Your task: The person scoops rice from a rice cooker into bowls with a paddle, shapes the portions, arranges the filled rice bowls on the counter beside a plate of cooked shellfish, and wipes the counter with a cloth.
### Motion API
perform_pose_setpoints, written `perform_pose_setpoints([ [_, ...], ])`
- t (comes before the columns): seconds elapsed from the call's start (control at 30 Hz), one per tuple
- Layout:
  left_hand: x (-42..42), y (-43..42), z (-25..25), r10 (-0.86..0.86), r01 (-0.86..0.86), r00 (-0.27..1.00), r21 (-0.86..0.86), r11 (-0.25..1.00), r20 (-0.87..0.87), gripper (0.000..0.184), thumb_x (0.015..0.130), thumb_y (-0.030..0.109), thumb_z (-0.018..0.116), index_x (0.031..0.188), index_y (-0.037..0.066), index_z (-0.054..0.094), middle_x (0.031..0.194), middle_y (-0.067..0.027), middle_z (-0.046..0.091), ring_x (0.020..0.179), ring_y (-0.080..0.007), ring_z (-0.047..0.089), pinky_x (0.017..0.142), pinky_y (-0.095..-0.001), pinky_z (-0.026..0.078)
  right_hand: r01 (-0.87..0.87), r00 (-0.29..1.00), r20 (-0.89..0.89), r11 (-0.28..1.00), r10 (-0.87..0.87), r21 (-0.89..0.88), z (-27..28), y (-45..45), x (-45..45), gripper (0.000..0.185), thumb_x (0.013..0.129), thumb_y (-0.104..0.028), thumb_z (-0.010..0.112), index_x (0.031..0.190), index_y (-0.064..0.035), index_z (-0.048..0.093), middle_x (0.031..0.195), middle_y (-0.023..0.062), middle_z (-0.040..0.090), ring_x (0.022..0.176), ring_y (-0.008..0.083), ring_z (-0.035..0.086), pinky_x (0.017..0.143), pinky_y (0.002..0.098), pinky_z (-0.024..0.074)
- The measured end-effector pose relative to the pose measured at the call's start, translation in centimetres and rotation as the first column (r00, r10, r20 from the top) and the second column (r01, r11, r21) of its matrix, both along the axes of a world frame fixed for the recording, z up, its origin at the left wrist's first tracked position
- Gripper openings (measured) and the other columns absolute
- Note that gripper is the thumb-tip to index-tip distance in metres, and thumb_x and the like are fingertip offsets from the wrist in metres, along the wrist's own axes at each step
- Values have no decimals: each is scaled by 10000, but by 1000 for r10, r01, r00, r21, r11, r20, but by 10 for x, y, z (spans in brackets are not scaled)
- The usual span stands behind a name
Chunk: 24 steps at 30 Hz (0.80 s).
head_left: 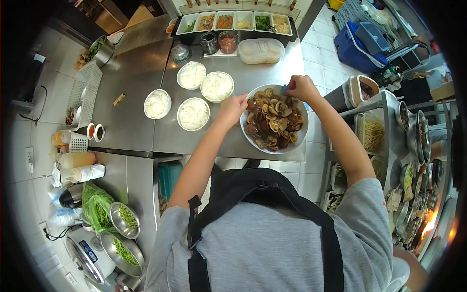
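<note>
A large white plate [303, 130] heaped with brown clams [273, 119] in sauce sits at the front right of the steel counter. My left hand [234, 109] is closed on the plate's left rim. Over the far right rim, my right hand [301, 90] pinches a small blue-green cloth [284, 89], which touches the inner edge near the clams. Left of the plate stand several bowls of white rice, the closest being a bowl [193, 114] and another bowl [217, 87] behind it.
Topping trays [235, 22], a black jar [209, 44], a red jar [227, 43] and a lidded tub [261, 51] line the back. White baskets [82, 95] and sauce cups [99, 133] stand left. Metal bowls of greens [125, 219] are lower left. Shelving [389, 126] and flames [429, 225] are right.
</note>
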<state>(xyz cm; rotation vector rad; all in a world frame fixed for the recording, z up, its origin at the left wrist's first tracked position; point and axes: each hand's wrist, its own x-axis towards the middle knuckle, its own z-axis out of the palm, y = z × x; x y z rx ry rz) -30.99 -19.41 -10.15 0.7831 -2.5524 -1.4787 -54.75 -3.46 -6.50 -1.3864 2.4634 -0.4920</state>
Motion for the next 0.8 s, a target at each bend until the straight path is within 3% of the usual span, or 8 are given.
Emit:
perform_pose_setpoints([
  [0.13,-2,1,-3,38,-38,999,-53,998,8,347,876,193,543,1205,122,625,743,-162,661,530,-250,635,566,-370,530,8,1000,-7,999,-8,54,-3,11,-5,205,691,-226,757,737,-36,694,728,147,676,712,311,660,680,397,525],
  [0.27,-1,2,2,62,-62,998,42,997,12,353,875,176,540,1214,120,621,718,-156,655,531,-245,640,546,-359,533,-10,995,-102,999,15,48,-5,16,-6,220,732,-223,745,723,-11,687,674,142,663,623,271,641,615,370,504],
  [0.53,3,5,10,90,-92,996,136,986,21,354,878,167,532,1218,114,618,718,-149,652,514,-226,633,505,-359,531,264,964,-43,964,-264,18,0,62,18,281,709,-278,751,742,-9,676,716,171,663,699,319,655,680,388,517],
  [0.6,1,3,-5,81,-80,997,45,996,-19,350,882,179,532,1214,109,619,733,-157,656,556,-235,646,534,-364,529,351,935,-40,936,-351,-7,-9,74,28,261,695,-250,753,761,-14,662,709,168,659,693,317,653,672,386,516],
  [0.63,0,2,-9,75,-75,996,-1,997,-38,348,884,185,532,1212,106,620,740,-162,658,576,-240,652,549,-366,528,383,924,-25,924,-383,-4,-11,81,34,267,694,-253,751,769,-14,659,710,170,657,697,319,652,677,387,515],
  [0.7,4,7,6,108,-109,994,133,985,18,347,891,201,529,1209,98,618,773,-180,662,646,-272,660,613,-375,519,446,895,7,895,-446,-1,-16,95,44,278,692,-258,748,785,-13,655,712,173,652,705,324,651,685,387,512],
  [0.73,8,10,12,122,-129,991,198,972,47,347,894,208,527,1208,94,617,789,-189,664,681,-288,663,645,-380,515,458,887,57,889,-458,16,-22,103,44,295,691,-240,759,796,10,643,680,157,643,619,277,651,600,374,526],
  [0.8,16,19,8,158,-156,987,101,983,-12,347,900,200,521,1214,83,611,788,-199,661,731,-306,662,692,-396,503,475,785,358,862,-506,176,-4,118,49,245,705,-197,756,745,6,624,634,102,626,532,194,613,505,310,505],
])
